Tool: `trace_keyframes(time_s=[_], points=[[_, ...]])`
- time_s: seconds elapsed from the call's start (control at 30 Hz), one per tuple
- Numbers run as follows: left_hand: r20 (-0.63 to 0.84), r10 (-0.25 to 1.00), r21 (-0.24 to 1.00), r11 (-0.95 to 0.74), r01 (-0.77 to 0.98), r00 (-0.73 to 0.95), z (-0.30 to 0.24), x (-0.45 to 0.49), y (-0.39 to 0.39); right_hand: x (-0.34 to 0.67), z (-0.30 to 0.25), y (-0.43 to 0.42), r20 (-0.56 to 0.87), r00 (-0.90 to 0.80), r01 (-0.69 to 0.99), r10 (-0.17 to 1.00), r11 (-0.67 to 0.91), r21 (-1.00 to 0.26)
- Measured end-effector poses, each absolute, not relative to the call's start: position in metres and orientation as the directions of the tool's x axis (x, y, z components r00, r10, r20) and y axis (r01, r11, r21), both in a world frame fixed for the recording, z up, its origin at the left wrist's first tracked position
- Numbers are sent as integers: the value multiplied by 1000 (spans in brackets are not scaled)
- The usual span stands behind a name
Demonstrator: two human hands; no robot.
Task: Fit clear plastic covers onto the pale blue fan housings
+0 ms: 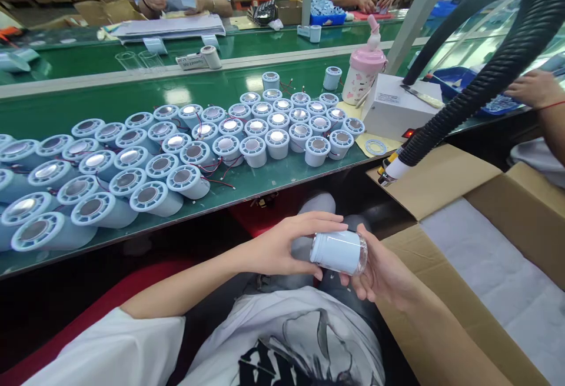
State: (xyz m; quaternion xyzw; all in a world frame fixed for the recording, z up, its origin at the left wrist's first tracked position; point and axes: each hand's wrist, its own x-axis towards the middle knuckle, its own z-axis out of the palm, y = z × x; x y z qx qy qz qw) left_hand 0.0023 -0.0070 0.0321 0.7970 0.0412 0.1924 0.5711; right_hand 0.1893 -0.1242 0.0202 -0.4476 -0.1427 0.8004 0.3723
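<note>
Over my lap, a light blue cylinder in a clear cup (338,252) lies on its side between my two hands. My left hand (286,245) curves around its left end, thumb below and fingers along the top. At the clear right end, my right hand (379,268) grips it with thumb and fingers. Many light blue cylindrical housings (154,195) stand in rows on the green bench, each with a ringed top and a round metallic disc. Thin red and dark wires (216,168) trail from some of them.
A white box (392,106) with a black flexible hose (477,86) stands at the bench's right. Below it is an open cardboard box (445,180) with white lining. A pink bottle (364,74) stands nearby. Co-workers' hands (154,0) are across the bench; another (534,89) is at right.
</note>
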Motion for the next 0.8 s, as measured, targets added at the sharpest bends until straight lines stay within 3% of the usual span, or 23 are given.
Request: trace_keyframes(time_s=[0.1,0.17,0.23,0.3,0.37,0.43,0.5,0.57,0.67,0.8], points=[[180,325,957,-275,-90,928,35,2,-11,188,18,-125,-599,-372,-440,709,-703,-559],[80,370,977,-214,1,926,37,1,-14,189,14,-127,-543,-346,-409,765,-644,-647],[-21,401,986,-142,85,916,39,0,-15,191,10,-131,-398,-191,-347,897,-441,-828],[-100,393,991,-40,126,914,41,-1,-15,194,7,-136,-107,9,-116,994,-106,-988],[-150,362,989,59,137,920,41,-1,-14,197,7,-140,226,31,235,974,212,-949],[-167,335,985,100,141,927,41,-1,-12,200,9,-143,358,-64,436,931,349,-829],[-121,330,992,58,108,936,41,-1,-11,201,11,-143,284,-67,386,956,287,-877],[-26,319,999,-21,34,947,40,-1,-9,199,12,-142,97,-23,136,995,99,-986],[66,284,996,-69,-48,957,38,-2,-8,196,12,-139,-99,-43,-208,994,-106,-973],[41,281,999,-41,-31,959,33,-4,-8,194,10,-140,-183,-38,-248,982,-187,-951]])
